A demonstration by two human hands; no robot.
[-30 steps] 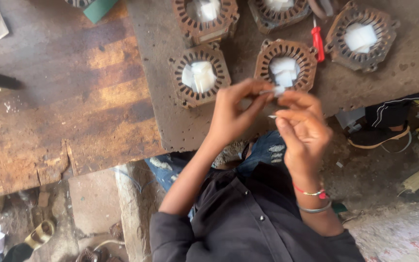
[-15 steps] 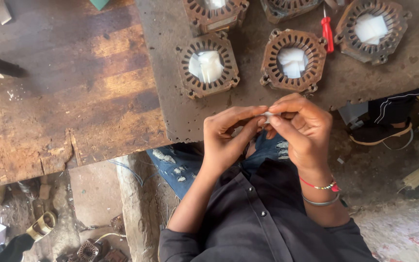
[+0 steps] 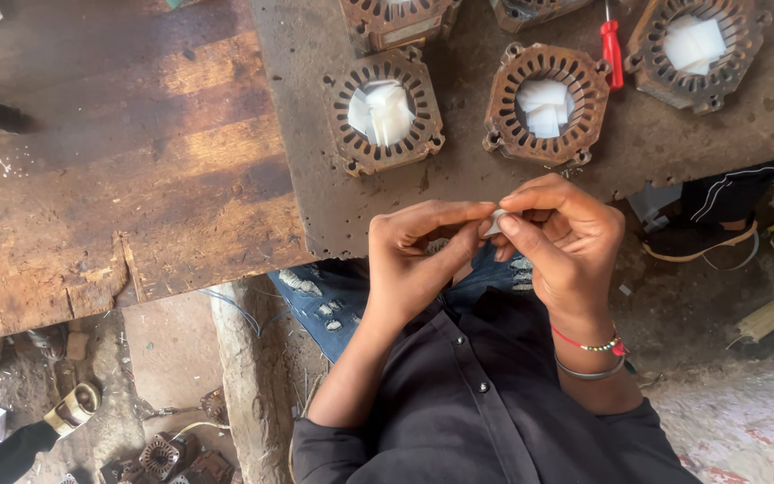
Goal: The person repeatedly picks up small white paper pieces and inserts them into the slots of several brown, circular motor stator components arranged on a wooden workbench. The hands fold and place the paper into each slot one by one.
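Both hands, left hand point(image 3: 418, 260) and right hand point(image 3: 566, 237), pinch one small white paper slip point(image 3: 495, 222) between pressed fingertips.

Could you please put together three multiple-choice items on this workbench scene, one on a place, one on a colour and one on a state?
1. Where does the screwdriver lie?
A. between two slotted metal rings near the bench's far edge
B. on the floor
C. in the left hand

2. What colour is the screwdriver's handle?
A. blue
B. red
C. yellow

3. How is the small white piece held?
A. lying loose on the bench
B. pinched between the fingertips of both hands
C. tucked into a ring

Answers: 1 A, it rests on the metal plate between the middle ring and the right ring. 2 B, the handle is plainly red. 3 B, the left hand and right hand meet on it in front of the bench edge.
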